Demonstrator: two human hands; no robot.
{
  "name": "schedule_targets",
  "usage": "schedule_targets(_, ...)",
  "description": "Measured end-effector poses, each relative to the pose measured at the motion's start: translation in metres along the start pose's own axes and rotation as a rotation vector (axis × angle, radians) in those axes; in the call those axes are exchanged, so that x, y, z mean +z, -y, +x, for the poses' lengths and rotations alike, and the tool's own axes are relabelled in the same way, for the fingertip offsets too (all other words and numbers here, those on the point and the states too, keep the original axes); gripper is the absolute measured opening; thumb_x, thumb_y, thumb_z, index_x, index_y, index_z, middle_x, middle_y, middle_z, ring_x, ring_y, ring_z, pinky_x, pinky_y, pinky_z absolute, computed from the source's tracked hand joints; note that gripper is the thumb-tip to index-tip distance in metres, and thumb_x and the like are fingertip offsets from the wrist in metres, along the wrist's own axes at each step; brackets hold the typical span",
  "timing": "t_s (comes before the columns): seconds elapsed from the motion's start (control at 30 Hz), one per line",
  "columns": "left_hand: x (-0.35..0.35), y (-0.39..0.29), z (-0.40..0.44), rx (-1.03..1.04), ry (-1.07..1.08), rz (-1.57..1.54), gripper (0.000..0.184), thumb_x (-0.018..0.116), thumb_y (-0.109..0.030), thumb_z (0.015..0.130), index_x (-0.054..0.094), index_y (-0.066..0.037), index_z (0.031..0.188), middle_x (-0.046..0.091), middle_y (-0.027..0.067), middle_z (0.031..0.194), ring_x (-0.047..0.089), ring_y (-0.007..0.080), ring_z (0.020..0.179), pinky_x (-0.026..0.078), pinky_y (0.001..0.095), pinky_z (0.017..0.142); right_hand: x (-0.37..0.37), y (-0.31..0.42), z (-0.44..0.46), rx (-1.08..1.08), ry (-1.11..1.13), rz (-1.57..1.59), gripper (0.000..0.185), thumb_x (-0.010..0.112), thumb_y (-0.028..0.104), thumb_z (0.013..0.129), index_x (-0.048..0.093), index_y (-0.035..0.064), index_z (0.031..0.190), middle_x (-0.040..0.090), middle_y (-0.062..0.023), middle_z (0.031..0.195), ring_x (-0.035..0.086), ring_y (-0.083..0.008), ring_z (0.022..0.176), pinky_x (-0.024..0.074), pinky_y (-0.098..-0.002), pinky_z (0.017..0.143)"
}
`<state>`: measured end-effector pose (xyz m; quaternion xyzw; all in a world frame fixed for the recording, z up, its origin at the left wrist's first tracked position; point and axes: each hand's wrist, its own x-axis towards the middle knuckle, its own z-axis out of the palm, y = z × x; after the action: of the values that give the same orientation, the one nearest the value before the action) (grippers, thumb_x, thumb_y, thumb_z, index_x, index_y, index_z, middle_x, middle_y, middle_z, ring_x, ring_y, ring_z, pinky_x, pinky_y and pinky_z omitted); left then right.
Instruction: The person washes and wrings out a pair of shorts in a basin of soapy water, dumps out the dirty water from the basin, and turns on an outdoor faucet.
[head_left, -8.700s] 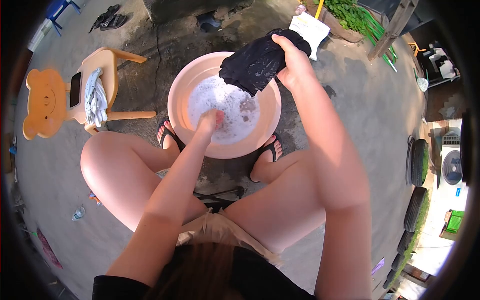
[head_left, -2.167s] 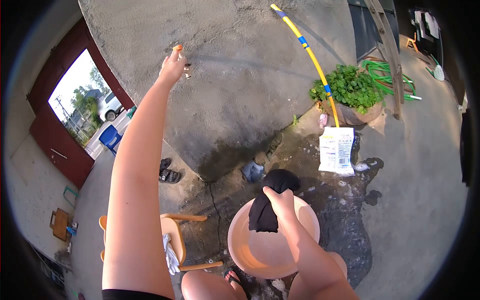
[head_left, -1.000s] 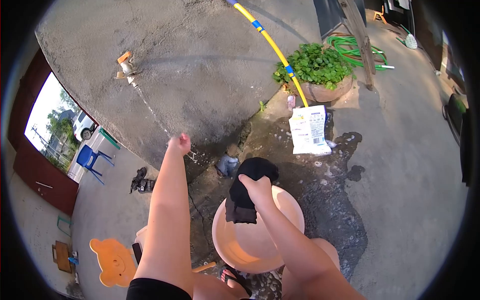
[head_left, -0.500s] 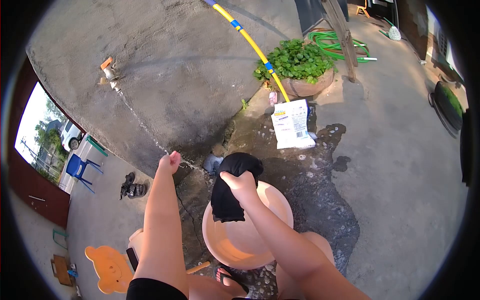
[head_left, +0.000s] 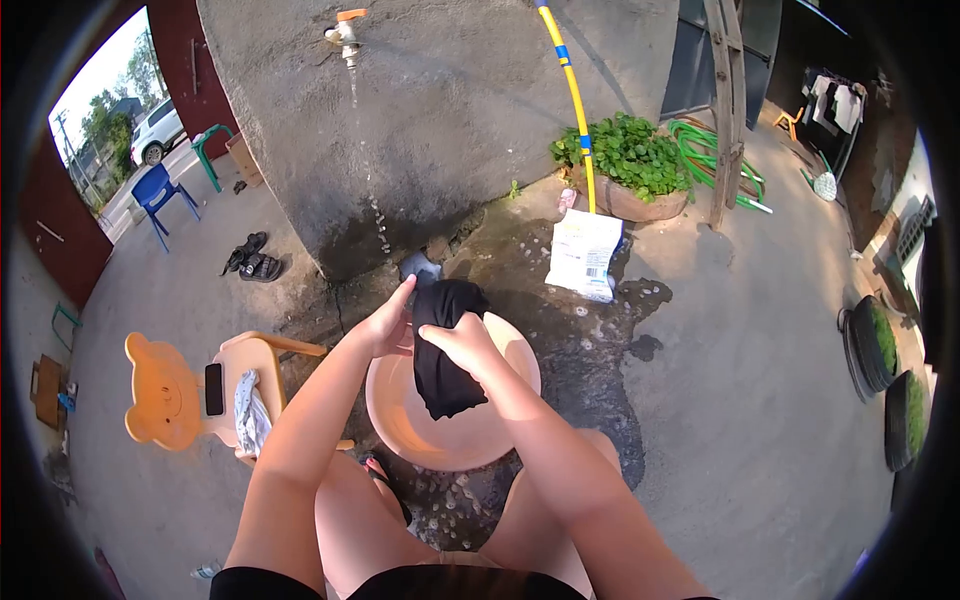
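Observation:
A bunched black cloth garment [head_left: 447, 375] hangs over the pale orange basin [head_left: 455, 455]. My right hand [head_left: 458, 345] grips its upper part, thumb pointing left across the fabric. My left hand [head_left: 388, 325] is beside the cloth's left edge, fingers apart and holding nothing; whether a fingertip touches the fabric I cannot tell. Below the cloth, part of the basin's inside shows; its far side is hidden. Just behind the garment a greyish wet clump [head_left: 420, 267] lies on the ground. Up on the wall, a tap [head_left: 347, 40] with an orange handle lets out a thin, broken stream of water.
A white printed bag [head_left: 584, 255] stands on wet concrete beside a yellow hose [head_left: 578, 110] and a leafy planter [head_left: 640, 165]. Left of me, a bear-shaped chair [head_left: 165, 392] holds a phone [head_left: 213, 389] and a patterned cloth [head_left: 252, 415]. Black sandals [head_left: 255, 260] lie farther back.
My left hand has come from the water stream down to the black garment. The stream has thinned and broken into drops. The view has shifted, showing more of the chair at left.

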<state>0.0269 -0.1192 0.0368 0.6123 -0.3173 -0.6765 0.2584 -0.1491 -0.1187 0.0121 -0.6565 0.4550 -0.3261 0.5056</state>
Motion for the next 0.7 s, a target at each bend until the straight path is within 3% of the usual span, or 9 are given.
schedule_targets(0.13, 0.01, 0.025, -0.048, 0.205, 0.073, -0.141, 0.079, 0.049, -0.069, 0.082, 0.046, -0.01, 0.135, 0.05, 0.0106, 0.134, 0.049, 0.0253, 0.122, 0.032, 0.0479, 0.104, 0.018, 0.012, -0.04, -0.263, 0.243, -0.08, 0.046, 0.071, 0.022, 0.072, 0.058, -0.0086, 0.105, 0.065, -0.0181, 0.091, 0.064, -0.0251, 0.087, 0.0498, -0.0344, 0.076)
schedule_targets(0.2, 0.004, 0.043, -0.061, 0.198, 0.121, -0.298, 0.066, 0.063, -0.052, 0.081, 0.051, -0.008, 0.128, 0.057, 0.0096, 0.126, 0.055, 0.0225, 0.115, 0.04, 0.0435, 0.1, 0.024, 0.018, -0.053, -0.342, 0.322, -0.15, 0.045, 0.071, 0.02, 0.072, 0.057, -0.0063, 0.105, 0.065, -0.0181, 0.095, 0.064, -0.0273, 0.09, 0.0501, -0.0354, 0.079)
schedule_targets(0.27, -0.002, 0.056, -0.076, 0.282, 0.015, -0.366, 0.057, 0.071, -0.035, 0.079, 0.054, 0.0, 0.121, 0.061, 0.0119, 0.116, 0.06, 0.0224, 0.107, 0.045, 0.0402, 0.095, 0.028, 0.034, -0.062, -0.271, 0.502, -0.277, 0.053, 0.07, 0.022, 0.072, 0.053, -0.0067, 0.113, 0.063, -0.0209, 0.1, 0.063, -0.0335, 0.094, 0.0496, -0.0378, 0.081)
schedule_targets(0.33, -0.002, 0.063, -0.093, 0.339, -0.122, -0.456, 0.049, 0.072, -0.021, 0.076, 0.056, 0.007, 0.113, 0.064, 0.0141, 0.108, 0.063, 0.023, 0.098, 0.049, 0.0378, 0.089, 0.04, 0.04, -0.068, -0.198, 0.537, -0.364, 0.054, 0.071, 0.023, 0.071, 0.053, -0.005, 0.114, 0.062, -0.0206, 0.107, 0.061, -0.0324, 0.1, 0.0484, -0.0363, 0.084)
schedule_targets(0.4, -0.011, 0.077, -0.087, 0.428, -0.196, -0.557, 0.044, 0.07, -0.016, 0.074, 0.057, 0.009, 0.109, 0.065, 0.0163, 0.101, 0.065, 0.0254, 0.092, 0.052, 0.0368, 0.084, 0.044, 0.026, -0.063, -0.326, 0.556, -0.352, 0.051, 0.07, 0.025, 0.076, 0.055, -0.0026, 0.116, 0.061, -0.0188, 0.112, 0.059, -0.0298, 0.106, 0.0476, -0.0356, 0.088)
schedule_targets(0.47, -0.029, 0.083, -0.088, 0.415, -0.257, -0.6, 0.043, 0.069, -0.011, 0.073, 0.057, 0.009, 0.109, 0.065, 0.017, 0.101, 0.064, 0.025, 0.092, 0.051, 0.0359, 0.083, 0.034, 0.032, -0.048, -0.195, 0.694, -0.302, 0.048, 0.069, 0.027, 0.08, 0.057, 0.0007, 0.117, 0.061, -0.0162, 0.112, 0.061, -0.025, 0.103, 0.0469, -0.033, 0.091)
schedule_targets(0.53, -0.043, 0.087, -0.083, 0.536, -0.45, -0.518, 0.042, 0.069, -0.007, 0.071, 0.057, 0.008, 0.108, 0.064, 0.0169, 0.1, 0.064, 0.0239, 0.091, 0.051, 0.0348, 0.081, 0.019, 0.04, -0.005, 0.016, 0.736, 0.03, 0.045, 0.062, 0.026, 0.085, 0.055, -0.0003, 0.12, 0.059, -0.0172, 0.116, 0.059, -0.027, 0.106, 0.0479, -0.0371, 0.091)
schedule_targets(0.6, -0.051, 0.089, -0.09, 0.595, -0.701, -0.37, 0.055, 0.074, -0.009, 0.065, 0.05, 0.005, 0.113, 0.062, 0.0147, 0.104, 0.061, 0.0239, 0.097, 0.046, 0.0336, 0.088, 0.022, 0.047, 0.043, 0.193, 0.531, 0.459, 0.04, 0.056, 0.024, 0.087, 0.054, -0.0022, 0.117, 0.058, -0.0171, 0.117, 0.058, -0.0287, 0.106, 0.0486, -0.04, 0.09)
schedule_targets(0.7, -0.058, 0.091, -0.095, 0.561, -0.836, -0.321, 0.068, 0.076, -0.012, 0.064, 0.042, 0.003, 0.121, 0.057, 0.0181, 0.113, 0.057, 0.027, 0.106, 0.043, 0.0343, 0.094, 0.042, 0.028, 0.136, 0.317, 0.248, 0.596, 0.034, 0.049, 0.02, 0.088, 0.054, -0.0025, 0.112, 0.059, -0.0146, 0.108, 0.059, -0.0259, 0.099, 0.0497, -0.0395, 0.088)
